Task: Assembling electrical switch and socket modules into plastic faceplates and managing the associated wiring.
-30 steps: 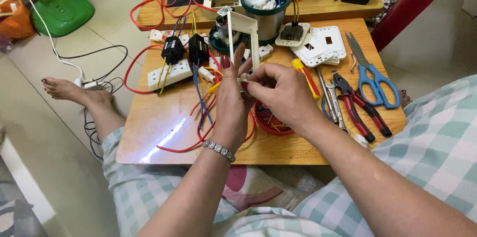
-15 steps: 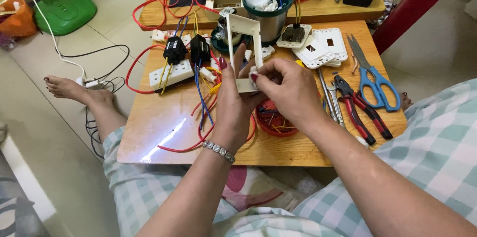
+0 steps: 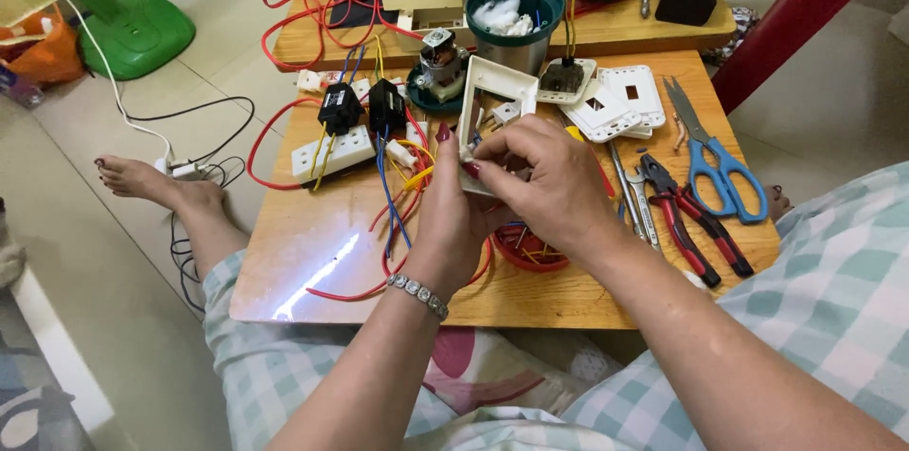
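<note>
While both hands (image 3: 516, 191) grip it, the white frame (image 3: 492, 106) stands upright between them.

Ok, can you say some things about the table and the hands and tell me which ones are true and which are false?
1. Both hands hold the white plastic frame. True: the left hand and right hand grip it.
2. The scissors have red handles. False: the handles are blue.
3. The red-handled pliers lie on the wooden table. True.
4. The green cup is in the right hand. False: it stands on the table behind the hands.
</note>
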